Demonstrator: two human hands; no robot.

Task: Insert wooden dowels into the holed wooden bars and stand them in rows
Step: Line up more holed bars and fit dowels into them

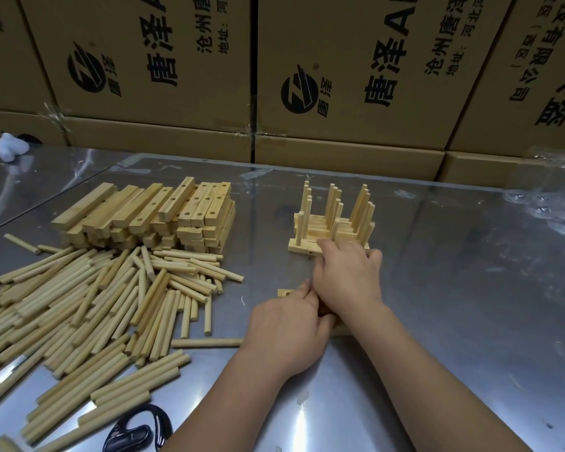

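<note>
Near the tabletop's (437, 321) middle, both hands clamp one holed bar (286, 292): left hand (287, 324), right hand (349, 278). Light, stiff wood; best gripped at its ends.

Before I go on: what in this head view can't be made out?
- Bar under both hands: only its left end shows; left hand and right hand cover any dowel.
- Front bar of the standing rows: partly behind the right hand.
- Dowel pile: cut by the left edge.
</note>
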